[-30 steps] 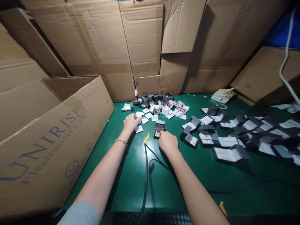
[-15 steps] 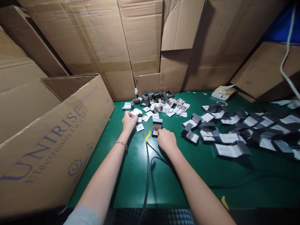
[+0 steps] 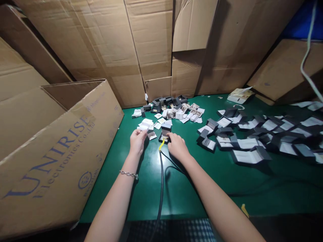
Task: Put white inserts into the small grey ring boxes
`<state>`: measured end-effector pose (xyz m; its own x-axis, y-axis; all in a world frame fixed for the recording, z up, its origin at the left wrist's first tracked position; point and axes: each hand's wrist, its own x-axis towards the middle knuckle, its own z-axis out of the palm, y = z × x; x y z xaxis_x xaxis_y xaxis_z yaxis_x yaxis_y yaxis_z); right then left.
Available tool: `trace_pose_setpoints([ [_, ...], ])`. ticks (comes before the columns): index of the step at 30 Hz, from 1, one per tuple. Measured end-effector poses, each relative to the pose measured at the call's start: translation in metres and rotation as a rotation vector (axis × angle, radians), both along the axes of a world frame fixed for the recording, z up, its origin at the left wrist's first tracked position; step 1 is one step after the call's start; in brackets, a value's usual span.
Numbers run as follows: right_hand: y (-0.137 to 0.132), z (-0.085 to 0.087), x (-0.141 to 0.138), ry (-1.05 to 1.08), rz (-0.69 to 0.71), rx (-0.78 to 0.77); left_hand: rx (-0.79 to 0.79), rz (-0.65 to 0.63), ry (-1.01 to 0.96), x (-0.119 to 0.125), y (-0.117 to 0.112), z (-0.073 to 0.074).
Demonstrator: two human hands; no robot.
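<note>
My left hand pinches a small white card lifted off the green table. My right hand rests on a small dark open box with something pale gold inside, its fingers at the box's front edge. The two hands sit close together, the box between them. Loose white cards lie just beyond my left hand. Further back is a heap of small dark boxes and white inserts.
A large open carton printed UNIRISE stands at the left. Many open dark boxes with white linings spread over the right side. A black cable with a yellow tag runs between my arms. Flattened cardboard walls the back.
My left hand lifted a white card off the table and drew it back. My right hand slid the dark box left, towards the left hand.
</note>
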<state>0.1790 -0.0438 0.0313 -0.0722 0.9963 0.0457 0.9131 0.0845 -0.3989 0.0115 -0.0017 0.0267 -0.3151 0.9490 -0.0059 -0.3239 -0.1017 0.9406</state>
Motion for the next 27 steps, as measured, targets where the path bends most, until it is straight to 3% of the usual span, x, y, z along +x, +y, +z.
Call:
trace_pose_setpoints([
  [6, -0.002, 0.006, -0.001, 0.225, -0.071, 0.185, 0.090, -0.097, 0.008, 0.010, -0.010, 0.006],
  [9, -0.005, 0.011, -0.001, 0.359, -0.061, 0.298, 0.093, -0.167, -0.064, 0.014, -0.013, 0.008],
  [13, -0.011, 0.016, -0.003, 0.392, -0.006, 0.403, 0.099, -0.217, 0.029, 0.019, -0.017, 0.008],
  [20, -0.014, 0.021, -0.007, 0.340, 0.019, 0.352, 0.146, -0.311, 0.184, 0.032, -0.031, 0.018],
  [27, -0.012, 0.020, -0.007, 0.592, -0.028, 0.347, 0.110, -0.407, 0.145, 0.034, -0.033, 0.016],
])
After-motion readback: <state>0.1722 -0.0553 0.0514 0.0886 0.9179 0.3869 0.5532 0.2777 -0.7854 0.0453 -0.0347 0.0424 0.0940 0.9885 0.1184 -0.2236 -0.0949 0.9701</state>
